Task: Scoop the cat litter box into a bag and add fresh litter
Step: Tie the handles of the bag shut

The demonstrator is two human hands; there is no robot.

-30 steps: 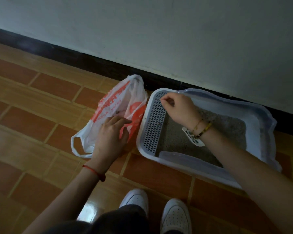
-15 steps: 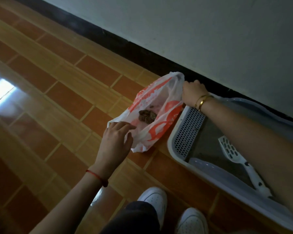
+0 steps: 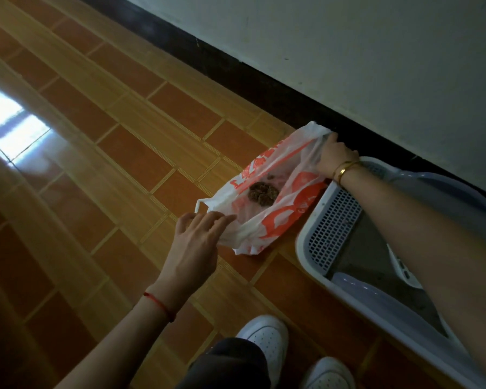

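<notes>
A white and orange plastic bag [image 3: 281, 217] lies open on the tiled floor, with dark brown clumps [image 3: 263, 190] inside it. My right hand [image 3: 335, 158] grips the bag's far edge by the wall. At the near edge, my left hand [image 3: 197, 237] pinches the bag with its fingertips. To the right stands the pale litter box [image 3: 331, 220], with a perforated step and grey litter. My right forearm hides most of a white scoop [image 3: 404, 272] lying in the box.
A white wall with a black skirting board [image 3: 236, 68] runs behind the bag and box. My two white shoes [image 3: 267, 341] stand on the floor just in front of the box. Open orange and tan tiled floor [image 3: 96, 164] stretches to the left.
My right hand left the scoop in the litter box and took hold of the bag's far edge. The bag has been pulled open, showing the clumps. The view swung left.
</notes>
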